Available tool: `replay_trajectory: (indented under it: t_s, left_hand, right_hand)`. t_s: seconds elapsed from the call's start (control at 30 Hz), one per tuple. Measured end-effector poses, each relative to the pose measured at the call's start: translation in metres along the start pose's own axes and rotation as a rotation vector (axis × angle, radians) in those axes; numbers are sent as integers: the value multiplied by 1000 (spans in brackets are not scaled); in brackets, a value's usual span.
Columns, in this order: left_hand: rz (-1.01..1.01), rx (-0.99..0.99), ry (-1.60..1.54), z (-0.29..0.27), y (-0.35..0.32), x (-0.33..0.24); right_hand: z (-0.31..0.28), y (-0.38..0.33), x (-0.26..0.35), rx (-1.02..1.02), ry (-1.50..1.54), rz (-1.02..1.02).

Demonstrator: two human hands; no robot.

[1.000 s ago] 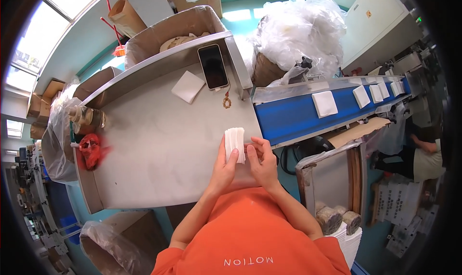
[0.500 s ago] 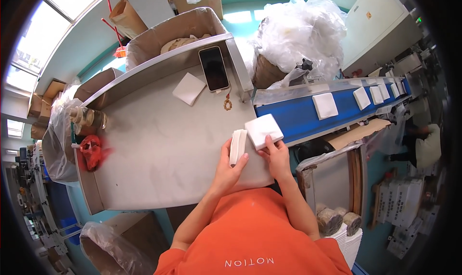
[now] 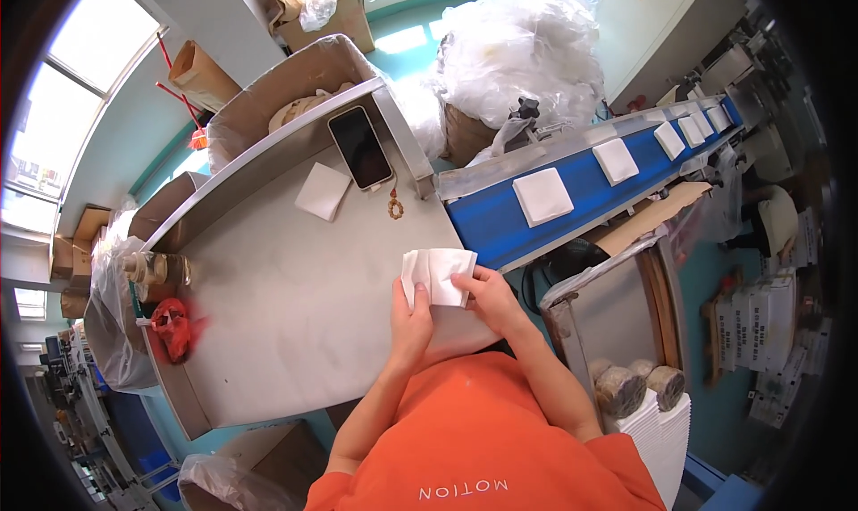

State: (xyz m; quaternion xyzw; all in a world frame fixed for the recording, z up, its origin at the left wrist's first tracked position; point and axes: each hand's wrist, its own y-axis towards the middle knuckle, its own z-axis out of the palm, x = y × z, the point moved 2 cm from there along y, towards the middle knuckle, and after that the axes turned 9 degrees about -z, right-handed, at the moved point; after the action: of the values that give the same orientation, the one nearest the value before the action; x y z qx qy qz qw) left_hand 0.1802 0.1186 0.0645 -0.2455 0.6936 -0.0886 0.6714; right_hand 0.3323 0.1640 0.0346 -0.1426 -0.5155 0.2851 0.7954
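Observation:
Above the near right part of the grey metal table (image 3: 286, 332), I hold a small bundle of white paper napkins (image 3: 452, 279) between both hands. My left hand (image 3: 412, 323) is closed on its left portion, thumb across the front. The right one, my right hand (image 3: 493, 302), pinches the right portion with thumb and fingers. The two portions meet, with a dark gap showing between them near the bottom. On the table farther off lie a single white napkin pack (image 3: 323, 191) and a black-screened phone (image 3: 360, 148) with a beaded charm (image 3: 395, 205).
A blue conveyor belt (image 3: 585, 188) joins the table on the right, carrying several white napkin packs (image 3: 542, 196). Cardboard boxes stand behind the table, beside a heap of clear plastic (image 3: 527, 55). A red bag (image 3: 170, 328) hangs at its left edge. Stacked white paper (image 3: 660, 439) stands low right.
My right hand has brought its napkins leftward against those in my left hand. The packs on the belt have moved nearer the table, and the whole view has shifted.

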Motion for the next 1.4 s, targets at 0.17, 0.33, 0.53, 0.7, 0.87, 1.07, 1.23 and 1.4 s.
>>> replay_trajectory:
  t_s: [0.17,0.33,0.53,0.7,0.87,1.07,1.23,1.4]
  left_hand:
    - [837,-176,892,-3,22,-10]
    - [954,180,1106,28,62,-1]
    - [1031,114,1126,88,85,-31]
    - [1167,696,759,173,-39,-48]
    - [1185,1259,667,229,-157,-23]
    - [841,953,601,265,-140,1]
    - [27,1314,458,281,-143,11]
    - [169,1322,496,291,-172,17]
  right_hand:
    - [-21,-10,28,-493,80,-345]
    - [-15,-59,-1,-229,-178,-328]
    - [-13,-166,14,-419,-488,-576]
    - [-54,-272,22,-1238,-841,-849]
    - [-90,-336,-18,-1554,-1456,-518]
    - [-85,-348,-50,-1441,-1443,-565]
    - [-78,-374,-43,-1532,-1262,-784]
    - [-125,-466,-72,-1940,-1151,-775]
